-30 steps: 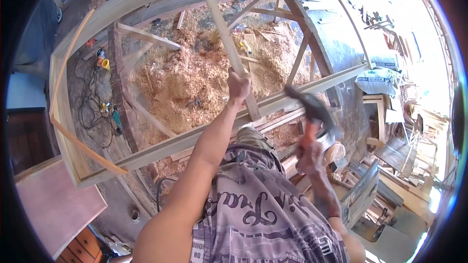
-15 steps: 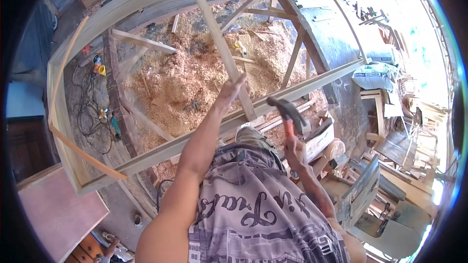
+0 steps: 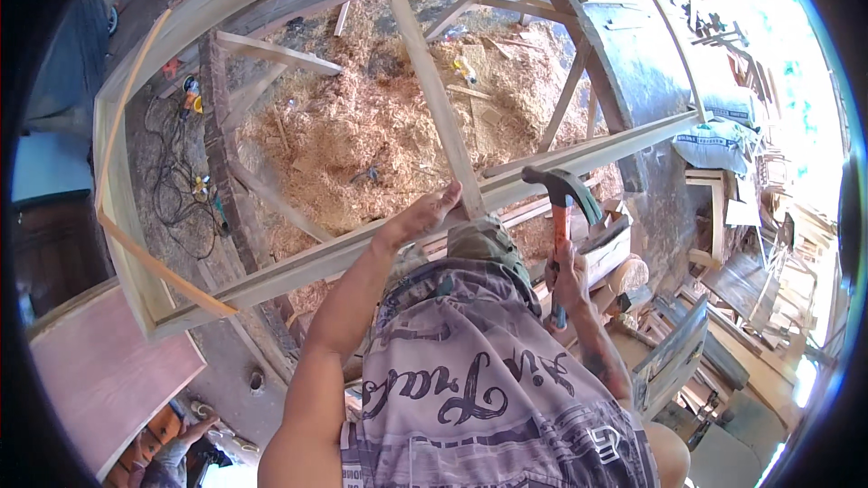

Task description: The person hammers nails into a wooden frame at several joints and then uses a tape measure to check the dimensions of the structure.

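A claw hammer (image 3: 562,208) with a dark metal head and an orange and blue handle is upright in my right hand (image 3: 568,276), whose fingers are wrapped round the grip. Its head appears just over the near rail (image 3: 588,161) of a large wooden frame. My left hand (image 3: 423,215) lies along that rail with its fingers stretched out, fingertips beside the lower end of a wooden crossbar (image 3: 425,72). The crossbar runs from the near rail to the far side of the frame. Whether the left fingertips press on it is hard to tell.
Wood shavings (image 3: 362,136) cover the ground beneath the frame. A thin orange-brown strip (image 3: 167,264) lies bent across its left end. Cables and a power tool (image 3: 191,95) are at left, a pink board (image 3: 117,370) at lower left, stacked sacks (image 3: 719,140) and scrap wood at right.
My left hand has slid down off the crossbar to its lower end at the near rail, fingers now straighter. The hammer has shifted slightly right within the view, which itself has moved.
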`<state>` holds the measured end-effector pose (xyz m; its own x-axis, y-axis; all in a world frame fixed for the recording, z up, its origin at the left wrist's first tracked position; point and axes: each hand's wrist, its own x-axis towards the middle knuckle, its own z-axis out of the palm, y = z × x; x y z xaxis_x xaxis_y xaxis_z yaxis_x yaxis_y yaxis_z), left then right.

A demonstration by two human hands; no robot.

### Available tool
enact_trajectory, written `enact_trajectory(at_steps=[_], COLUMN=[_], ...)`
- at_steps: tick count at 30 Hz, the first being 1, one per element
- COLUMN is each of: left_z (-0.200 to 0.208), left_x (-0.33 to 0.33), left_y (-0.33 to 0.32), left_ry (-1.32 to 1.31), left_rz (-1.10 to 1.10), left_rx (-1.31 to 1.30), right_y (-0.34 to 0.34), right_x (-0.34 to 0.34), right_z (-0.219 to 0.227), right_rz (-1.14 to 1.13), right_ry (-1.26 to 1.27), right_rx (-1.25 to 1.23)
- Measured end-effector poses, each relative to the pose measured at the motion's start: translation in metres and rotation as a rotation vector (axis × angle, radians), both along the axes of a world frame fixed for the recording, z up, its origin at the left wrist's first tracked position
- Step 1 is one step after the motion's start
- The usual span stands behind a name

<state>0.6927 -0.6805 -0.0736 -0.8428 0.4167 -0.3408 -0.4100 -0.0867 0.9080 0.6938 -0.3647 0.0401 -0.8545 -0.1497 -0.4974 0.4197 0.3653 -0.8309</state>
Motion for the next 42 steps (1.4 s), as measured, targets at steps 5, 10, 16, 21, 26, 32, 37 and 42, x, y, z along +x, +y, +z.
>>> enact_trajectory(at_steps=[5,10,16,21,26,32,37,42], left_z=[-0.011,0.008,-0.017,0.033,0.035,0.047,0.038,0.043], left_x=[-0.005,-0.002,0.022,-0.022,-0.070,-0.156,-0.150,-0.153], left_y=[0.007,0.018,0.021,0.045,0.057,0.054,0.050,0.052], left_ry=[-0.080,-0.133,-0.313,-0.473,-0.359,-0.394,-0.348,-0.380], left_rz=[0.058,0.210,0.239,0.664,0.872,1.200,1.154,1.172], left_rx=[-0.137,-0.115,-0.290,-0.157,-0.378,-0.349,-0.423,-0.415], right_y=[0.011,0.022,0.054,0.086,0.103,0.110,0.098,0.069], right_x=[-0.053,-0.113,-0.183,-0.245,-0.273,-0.285,-0.306,-0.328], right_z=[-0.001,-0.008,-0.031,-0.034,-0.041,-0.050,-0.031,-0.010], right_rz=[0.208,0.314,0.396,0.533,0.519,0.538,0.532,0.634], right_ry=[0.103,0.053,0.004,-0.087,-0.129,-0.102,-0.373,-0.525], right_rx=[0.103,0.105,0.159,0.268,0.312,0.344,0.242,0.154])
